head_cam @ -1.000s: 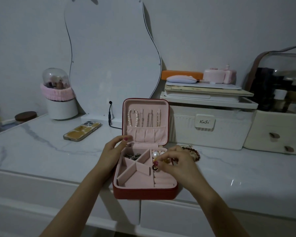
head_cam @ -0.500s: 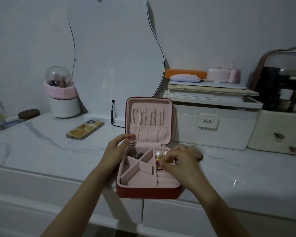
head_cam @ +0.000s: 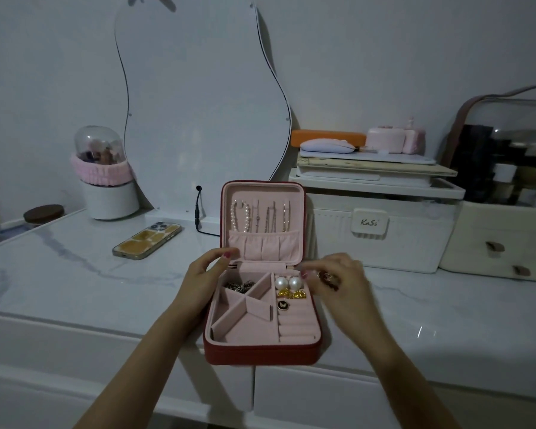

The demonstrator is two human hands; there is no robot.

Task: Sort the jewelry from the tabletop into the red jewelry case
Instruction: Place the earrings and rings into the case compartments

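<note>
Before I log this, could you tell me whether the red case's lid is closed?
No, the red case stands open, its lid upright.

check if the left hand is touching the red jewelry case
Touching. The head view shows the left hand lying against the left wall of the red jewelry case, its fingertips at the hinge, with no gap between them.
</note>
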